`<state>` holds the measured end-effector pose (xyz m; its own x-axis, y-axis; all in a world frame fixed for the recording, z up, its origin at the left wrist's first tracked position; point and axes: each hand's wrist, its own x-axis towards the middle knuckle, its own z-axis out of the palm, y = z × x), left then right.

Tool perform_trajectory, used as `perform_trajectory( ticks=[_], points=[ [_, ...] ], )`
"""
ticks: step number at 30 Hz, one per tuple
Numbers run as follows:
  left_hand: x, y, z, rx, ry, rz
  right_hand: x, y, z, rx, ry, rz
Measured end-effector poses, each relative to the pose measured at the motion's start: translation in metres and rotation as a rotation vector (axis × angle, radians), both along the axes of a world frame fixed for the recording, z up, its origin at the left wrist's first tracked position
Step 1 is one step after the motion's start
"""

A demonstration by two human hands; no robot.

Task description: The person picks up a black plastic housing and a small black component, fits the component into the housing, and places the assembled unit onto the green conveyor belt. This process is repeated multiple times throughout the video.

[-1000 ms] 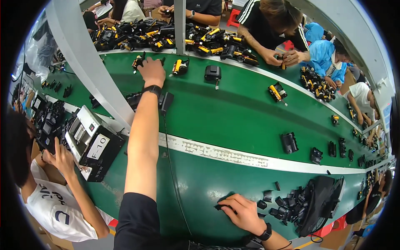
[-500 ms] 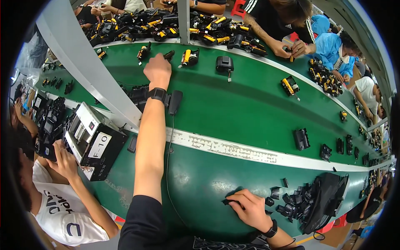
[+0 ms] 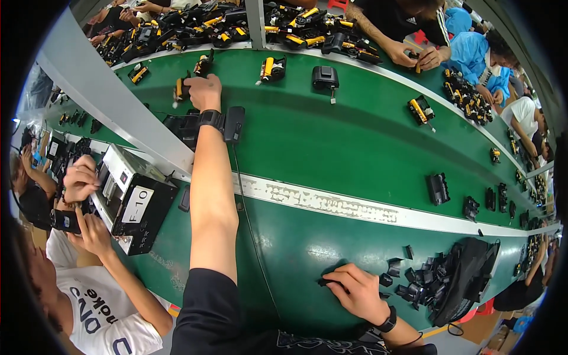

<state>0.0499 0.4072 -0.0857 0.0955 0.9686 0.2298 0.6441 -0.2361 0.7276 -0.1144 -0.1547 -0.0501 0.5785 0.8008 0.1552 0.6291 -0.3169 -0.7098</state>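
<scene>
Out over the green belt [image 3: 355, 148], my left hand [image 3: 205, 93] closes on a black plastic housing [image 3: 180, 90] with a yellow cylinder in it. The housing is slightly blurred, and its near side is partly covered by my fingers. Another black and yellow housing [image 3: 204, 63] lies just beyond that hand. On the green worktable [image 3: 284, 248] rests my right hand [image 3: 356, 291], its fingers pinching a small black plastic piece [image 3: 325, 281]. Most of that piece is hidden under the fingers. Right of it, loose black pieces [image 3: 421, 281] lie heaped beside a black bag [image 3: 467, 278].
A white-and-black machine [image 3: 136, 204] stands left, where a co-worker's hands [image 3: 89, 231] handle a black part. A grey post [image 3: 118, 106] slants past my left arm. More housings [image 3: 325, 78] ride the belt. A cable [image 3: 254, 242] crosses the table near my arm.
My left hand has shifted left along the belt, with a yellow-celled housing now showing at its fingers. My right hand keeps its pinch in nearly the same spot. The co-worker's hand has risen to the machine.
</scene>
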Motion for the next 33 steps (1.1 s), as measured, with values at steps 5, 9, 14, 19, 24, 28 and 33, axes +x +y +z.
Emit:
perform_trajectory(
  ticks=[5, 9, 14, 19, 24, 28, 33],
  points=[
    [-0.006, 0.003, -0.013, 0.224, 0.101, -0.054, -0.002, 0.0, 0.001, 0.017, -0.016, 0.02],
    [-0.019, -0.04, 0.012, 0.458, 0.113, -0.21, 0.0, -0.003, 0.001, -0.008, -0.025, 0.022],
    [-0.062, -0.1, 0.03, 0.636, 0.63, -0.311, 0.002, -0.002, -0.004, 0.06, -0.042, 0.018],
    [-0.087, -0.102, 0.017, 0.57, 1.078, -0.352, 0.001, -0.003, -0.002, 0.07, -0.047, 0.034],
    [-0.095, -0.118, 0.03, 0.684, 1.01, -0.489, -0.001, -0.003, -0.003, 0.069, -0.058, 0.031],
    [-0.094, -0.152, 0.033, 0.919, 0.601, -0.67, -0.001, -0.006, -0.012, 0.104, -0.076, 0.04],
    [-0.109, -0.245, 0.013, 0.951, 0.329, -1.075, 0.007, -0.019, -0.002, 0.098, -0.005, 0.007]
  ],
)
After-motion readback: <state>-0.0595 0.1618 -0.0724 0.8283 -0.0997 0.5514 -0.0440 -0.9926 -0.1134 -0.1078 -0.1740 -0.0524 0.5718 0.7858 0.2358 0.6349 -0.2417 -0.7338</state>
